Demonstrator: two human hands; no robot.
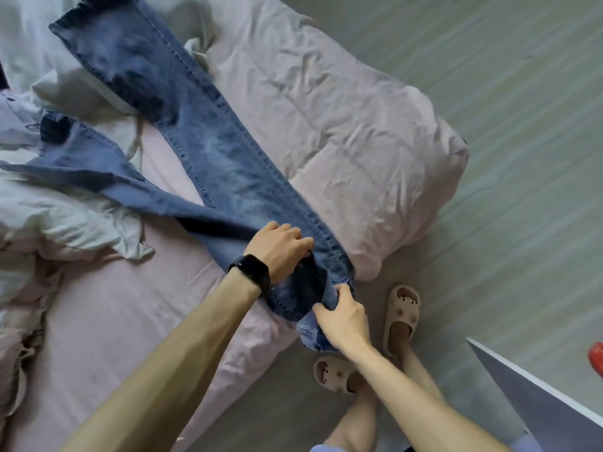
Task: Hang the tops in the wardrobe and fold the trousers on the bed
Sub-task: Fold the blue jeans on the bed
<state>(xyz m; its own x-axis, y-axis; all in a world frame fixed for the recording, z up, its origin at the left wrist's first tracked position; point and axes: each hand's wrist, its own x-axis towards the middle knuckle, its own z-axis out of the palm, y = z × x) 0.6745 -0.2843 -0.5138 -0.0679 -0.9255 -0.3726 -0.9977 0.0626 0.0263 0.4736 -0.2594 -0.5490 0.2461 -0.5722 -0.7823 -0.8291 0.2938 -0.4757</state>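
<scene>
- Denim, blue and faded: the jeans lie on the bed. The waist is at the near right edge, one leg runs off to the far left, and the other is splayed left over a pale heap of clothes.
- Expect a weighty, fairly stiff cloth that keeps a crease and won't slide about. The waistband and side seams look like the thickest, firmest places to hold.
- Your left hand has its fingers curled into the seat, just beyond the waistband.
- Your right hand pinches the waistband between thumb and fingers where it droops over the bed's edge.
- The legs aren't together yet, so you'd likely take the splayed one by its hem or seam.
- A pink quilt lies against the jeans on the right.
</scene>
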